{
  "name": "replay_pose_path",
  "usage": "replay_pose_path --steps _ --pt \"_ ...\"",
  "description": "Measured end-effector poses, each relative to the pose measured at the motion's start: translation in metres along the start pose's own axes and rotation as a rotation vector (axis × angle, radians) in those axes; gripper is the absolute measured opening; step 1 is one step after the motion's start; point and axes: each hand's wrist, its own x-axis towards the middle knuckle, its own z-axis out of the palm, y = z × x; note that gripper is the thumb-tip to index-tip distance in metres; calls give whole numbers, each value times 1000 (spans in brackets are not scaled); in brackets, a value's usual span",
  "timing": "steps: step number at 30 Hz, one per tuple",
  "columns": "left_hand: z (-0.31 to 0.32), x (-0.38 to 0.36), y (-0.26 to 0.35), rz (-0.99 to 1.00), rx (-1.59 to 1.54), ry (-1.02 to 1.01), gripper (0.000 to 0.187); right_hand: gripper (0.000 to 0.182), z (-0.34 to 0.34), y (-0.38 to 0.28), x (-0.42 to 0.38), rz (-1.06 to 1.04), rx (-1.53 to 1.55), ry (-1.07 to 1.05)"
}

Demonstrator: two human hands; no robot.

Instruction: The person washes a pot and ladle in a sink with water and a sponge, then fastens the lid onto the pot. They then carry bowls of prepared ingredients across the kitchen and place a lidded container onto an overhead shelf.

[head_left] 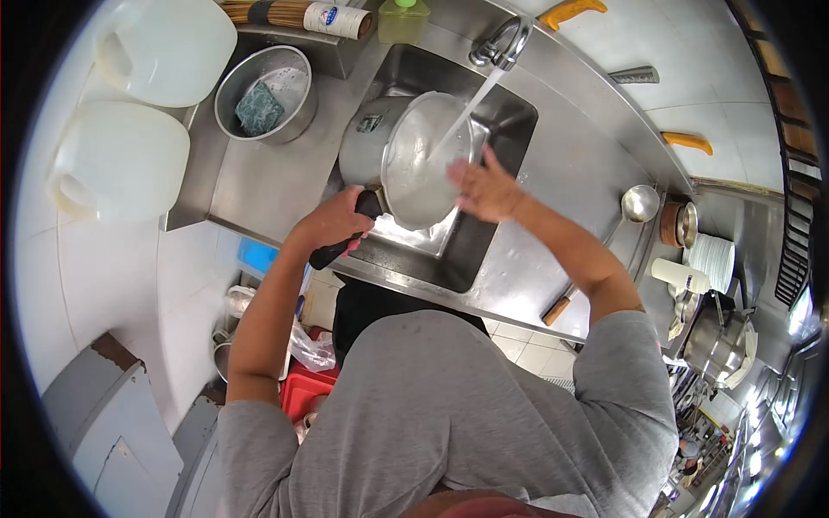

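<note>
A large metal pot (363,142) lies tilted in the sink (505,186), its round mouth facing up and to the right. Water runs from the faucet (503,50) into the pot's mouth. My left hand (339,220) is wrapped round the pot's black handle (326,254) at the sink's front edge. Over the right side of the pot's mouth is my right hand (485,188), its fingers apart and holding nothing, slightly blurred.
Left of the sink, a metal bowl (300,123) holds a green scouring pad (259,110). Two white jugs (129,155) stand at the far left. A ladle (640,204) lies on the right counter, near stacked plates (711,262). Yellow-handled knives (688,142) are on the wall.
</note>
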Motion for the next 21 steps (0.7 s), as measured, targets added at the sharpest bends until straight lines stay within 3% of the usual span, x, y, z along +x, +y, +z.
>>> replay_pose_path --steps 2,5,8,11,15,16,18,19,21 --pt "0 2 2 7 -21 -5 40 64 -17 35 1 -37 -217 177" --pt "2 4 10 25 -81 -11 32 52 -30 25 2 78 -194 410" --pt "-1 16 15 17 7 -19 33 31 -31 17 23 337 488 411" --pt "14 30 16 23 248 55 33 16 -83 4 48 598 1478 881" --pt "29 32 34 -72 645 119 29 18 -136 0 35 691 1665 1111" --pt "30 34 25 41 752 196 29 21 -136 -1 28 724 1568 1073" --pt "30 41 -2 270 966 346 31 26 -95 -7 1 904 1737 872" --pt "31 35 4 242 973 357 32 28 -83 -14 -9 983 1810 762" --pt "40 21 18 180 977 371 33 29 -95 -70 -2 1114 2262 711"
